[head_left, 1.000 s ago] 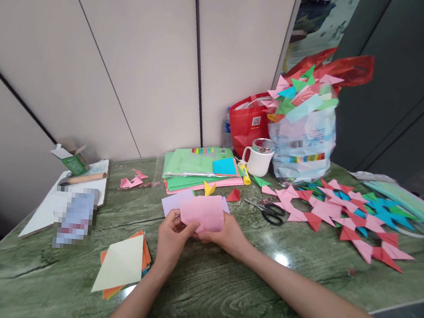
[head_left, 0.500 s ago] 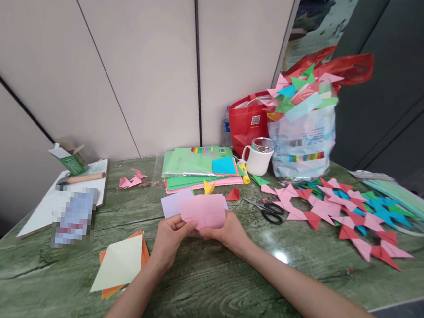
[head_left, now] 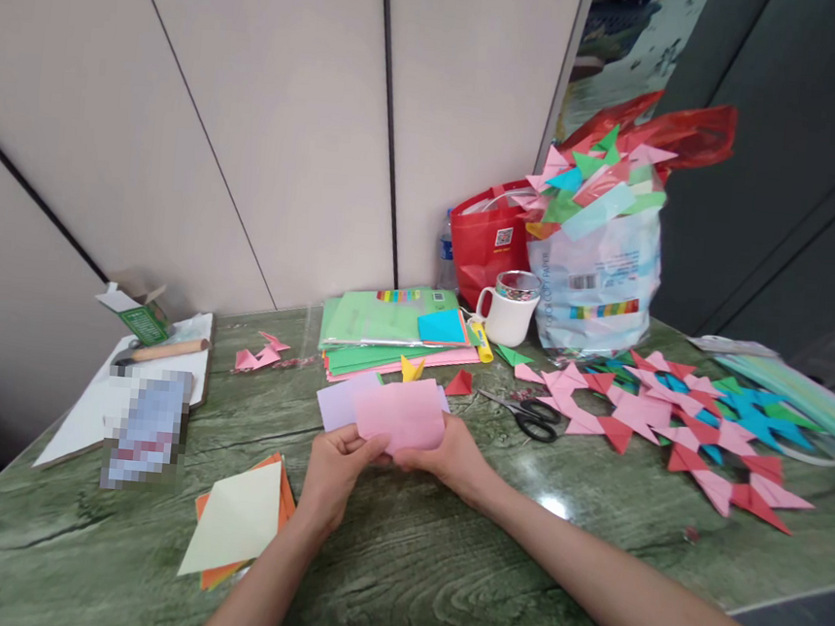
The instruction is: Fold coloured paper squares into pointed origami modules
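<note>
My left hand (head_left: 335,467) and my right hand (head_left: 449,457) both pinch the near edge of a folded pink paper (head_left: 401,414), held just above the green table (head_left: 439,568). A lilac sheet (head_left: 337,401) lies flat behind the pink paper. A small stack of square sheets, pale yellow on top of orange (head_left: 235,521), rests left of my left forearm.
A pile of coloured paper packs (head_left: 386,335), a white mug (head_left: 509,311), scissors (head_left: 532,416), a red bag (head_left: 487,236) and a plastic bag full of folded pieces (head_left: 597,261) stand behind. Many folded paper stars (head_left: 678,419) cover the right side. A clipboard with papers (head_left: 129,395) lies left.
The hands and pink paper have shifted slightly; the grip on its near edge is unchanged.
</note>
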A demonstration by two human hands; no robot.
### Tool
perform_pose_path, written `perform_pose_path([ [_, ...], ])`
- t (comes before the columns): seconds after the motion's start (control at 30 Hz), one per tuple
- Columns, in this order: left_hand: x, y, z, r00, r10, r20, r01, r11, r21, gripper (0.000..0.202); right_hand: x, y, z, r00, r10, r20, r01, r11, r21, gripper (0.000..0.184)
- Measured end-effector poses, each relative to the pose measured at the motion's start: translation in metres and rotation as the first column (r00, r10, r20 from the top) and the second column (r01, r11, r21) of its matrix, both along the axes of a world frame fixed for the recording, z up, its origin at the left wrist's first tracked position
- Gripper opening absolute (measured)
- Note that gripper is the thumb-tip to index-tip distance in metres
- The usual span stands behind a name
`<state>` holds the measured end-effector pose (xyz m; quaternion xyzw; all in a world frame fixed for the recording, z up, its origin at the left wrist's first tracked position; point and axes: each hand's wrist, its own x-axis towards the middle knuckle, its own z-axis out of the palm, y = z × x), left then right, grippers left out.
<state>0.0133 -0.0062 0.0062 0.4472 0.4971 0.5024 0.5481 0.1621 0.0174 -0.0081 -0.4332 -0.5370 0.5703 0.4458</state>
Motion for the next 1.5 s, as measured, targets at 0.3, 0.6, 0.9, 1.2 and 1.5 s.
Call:
perform_pose_path([
  [0.3,0.001,0.0,-0.004,0.998,-0.022,0.059,0.023,1.0,-0.009,0.026,0.0,0.002,-0.004,0.998,0.028,-0.05,-0.029,1.0,-0.008,0.049],
  [0.6,0.005,0.0,-0.01,0.991,0.025,0.131,-0.023,1.0,-0.016,0.026,-0.001,0.002,-0.007,0.997,-0.044,0.07,0.037,0.994,0.099,0.048],
  [0.9,0.01,-0.002,-0.008,0.984,0.042,0.173,-0.034,0.998,-0.052,0.032,-0.001,0.003,-0.011,0.996,-0.05,0.069,0.043,0.994,0.103,0.051],
  [1.2,0.013,-0.005,-0.009,0.988,0.064,0.142,-0.062,0.998,-0.02,0.023,-0.003,0.0,-0.008,0.978,-0.093,0.186,0.045,0.967,0.251,0.04],
  [1.5,0.008,-0.002,-0.011,0.983,0.054,0.174,-0.056,0.998,0.007,0.025,-0.002,0.002,-0.007,0.992,-0.012,0.122,-0.008,0.986,0.164,0.039],
])
